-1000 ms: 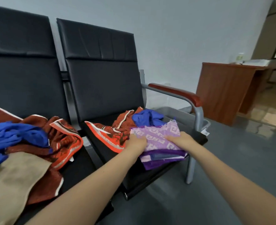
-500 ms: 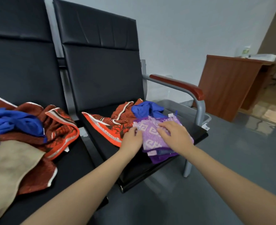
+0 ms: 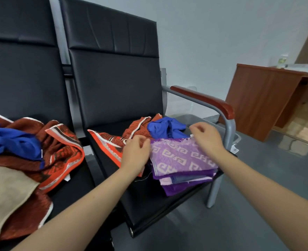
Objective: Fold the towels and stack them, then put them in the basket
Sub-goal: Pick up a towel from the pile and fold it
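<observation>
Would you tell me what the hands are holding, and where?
Left hand and right hand seem to pinch the purple towel's far corners; contact is unclear.
</observation>
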Demonstrator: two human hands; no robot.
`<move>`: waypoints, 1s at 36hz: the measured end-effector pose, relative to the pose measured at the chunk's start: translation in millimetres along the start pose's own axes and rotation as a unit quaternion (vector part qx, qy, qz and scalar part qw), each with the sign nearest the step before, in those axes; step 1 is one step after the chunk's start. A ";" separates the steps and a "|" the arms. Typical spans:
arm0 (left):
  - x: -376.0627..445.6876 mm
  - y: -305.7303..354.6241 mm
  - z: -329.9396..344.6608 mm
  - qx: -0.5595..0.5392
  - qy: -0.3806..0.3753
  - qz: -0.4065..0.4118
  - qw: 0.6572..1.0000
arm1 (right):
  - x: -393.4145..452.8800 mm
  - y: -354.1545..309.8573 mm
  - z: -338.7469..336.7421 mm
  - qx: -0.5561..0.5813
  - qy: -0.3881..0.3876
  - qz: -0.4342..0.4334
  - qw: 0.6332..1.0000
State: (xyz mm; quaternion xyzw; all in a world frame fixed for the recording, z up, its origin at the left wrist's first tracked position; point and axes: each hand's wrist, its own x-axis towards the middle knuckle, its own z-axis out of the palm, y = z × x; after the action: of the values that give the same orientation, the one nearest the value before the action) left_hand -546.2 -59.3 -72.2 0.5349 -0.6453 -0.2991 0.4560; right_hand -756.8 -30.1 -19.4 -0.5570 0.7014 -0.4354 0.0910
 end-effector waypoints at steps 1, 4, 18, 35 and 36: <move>1.2 2.9 5.6 -0.002 -0.016 -0.008 1.000 | 13.4 0.8 -3.0 -0.013 0.013 0.006 1.000; 6.4 5.1 17.3 -0.066 -0.027 -0.057 0.996 | 54.7 10.2 4.9 -0.060 0.004 0.035 0.998; 4.4 -48.9 26.9 -0.187 -0.003 -0.028 0.982 | 123.1 13.4 129.8 -0.189 -0.178 0.056 0.964; 23.6 -19.4 -20.3 -0.286 -0.001 -0.145 0.947 | 141.2 -108.8 42.8 0.463 0.012 0.089 0.882; 26.6 -14.6 -32.2 -0.287 0.009 -0.140 0.948 | 134.4 -126.2 36.8 0.491 -0.005 0.077 0.868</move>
State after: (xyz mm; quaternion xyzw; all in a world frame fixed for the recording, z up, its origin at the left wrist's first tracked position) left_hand -511.1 -85.3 -64.8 0.4695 -0.4466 -0.5274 0.5495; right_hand -694.4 -164.5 96.2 -0.3865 0.4378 -0.7124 0.3891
